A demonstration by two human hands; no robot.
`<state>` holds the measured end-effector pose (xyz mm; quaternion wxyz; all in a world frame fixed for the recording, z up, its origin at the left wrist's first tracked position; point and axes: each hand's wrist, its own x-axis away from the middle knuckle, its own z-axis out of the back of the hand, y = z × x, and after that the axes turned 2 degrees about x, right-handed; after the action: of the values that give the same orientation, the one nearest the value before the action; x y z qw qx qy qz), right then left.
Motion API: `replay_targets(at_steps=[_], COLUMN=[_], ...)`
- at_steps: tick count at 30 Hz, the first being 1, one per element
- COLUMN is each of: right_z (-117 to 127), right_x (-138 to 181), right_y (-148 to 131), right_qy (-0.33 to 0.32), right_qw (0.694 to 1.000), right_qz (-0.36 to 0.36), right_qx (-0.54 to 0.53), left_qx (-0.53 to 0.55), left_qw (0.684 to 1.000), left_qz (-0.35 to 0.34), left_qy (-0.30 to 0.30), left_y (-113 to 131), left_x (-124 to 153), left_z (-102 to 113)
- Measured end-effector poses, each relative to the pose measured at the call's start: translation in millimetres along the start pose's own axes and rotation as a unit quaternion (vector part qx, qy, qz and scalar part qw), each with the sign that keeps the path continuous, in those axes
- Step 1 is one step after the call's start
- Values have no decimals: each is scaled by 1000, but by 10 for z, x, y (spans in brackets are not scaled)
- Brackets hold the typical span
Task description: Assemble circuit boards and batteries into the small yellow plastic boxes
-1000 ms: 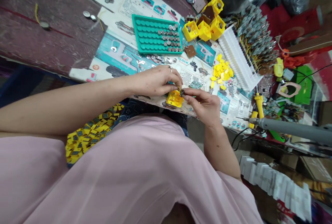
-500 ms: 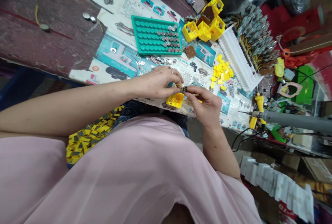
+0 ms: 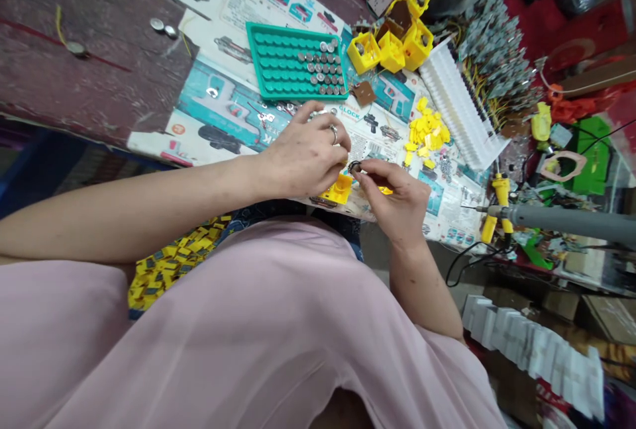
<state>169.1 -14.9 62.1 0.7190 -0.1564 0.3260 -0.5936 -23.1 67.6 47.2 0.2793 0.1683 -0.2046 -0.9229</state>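
Note:
My right hand (image 3: 400,200) pinches a small dark ring-shaped piece (image 3: 354,167) between thumb and fingertips. Just left of it, my left hand (image 3: 308,154), a ring on one finger, is curled palm down; its fingertips are bent under, and whatever they hold is hidden. Below the fingertips an open yellow plastic housing (image 3: 338,189) lies at the near edge of the printed cardboard sheet (image 3: 171,144), partly covered by the left hand. Beyond the left hand stands a green tray (image 3: 278,71) with rows of round hollows, some at its right side filled with button cells (image 3: 325,68).
Several yellow housings (image 3: 365,53) stand behind the tray's right end. Small yellow parts (image 3: 427,128) are piled by a white ribbed rack (image 3: 460,111). At right, a grey rod-shaped tool (image 3: 571,220) points a thin tip leftward. Yellow pieces (image 3: 173,257) fill the lap area.
My left hand has lifted slightly and its fingers have bent higher; the yellow wires seen by its fingertips are now mostly hidden. The right hand keeps its pinch, slightly apart from the left.

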Motion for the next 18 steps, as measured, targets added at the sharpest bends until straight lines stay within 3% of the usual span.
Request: replay_targets(at_steps=[5, 10, 18], right_z=[37, 0, -77], right_x=[35, 47, 76], right_y=[-12, -33, 18], right_qy=[-51, -73, -88], right_qw=[997, 994, 982], right_qz=[-46, -8, 15], right_qx=[29, 78, 167], left_qx=[-36, 19, 7], left_qw=[999, 999, 1000], left_qz=[20, -38, -12], left_qy=[4, -5, -25], left_y=[4, 3, 7], left_x=[62, 200, 262], left_z=[41, -5, -189])
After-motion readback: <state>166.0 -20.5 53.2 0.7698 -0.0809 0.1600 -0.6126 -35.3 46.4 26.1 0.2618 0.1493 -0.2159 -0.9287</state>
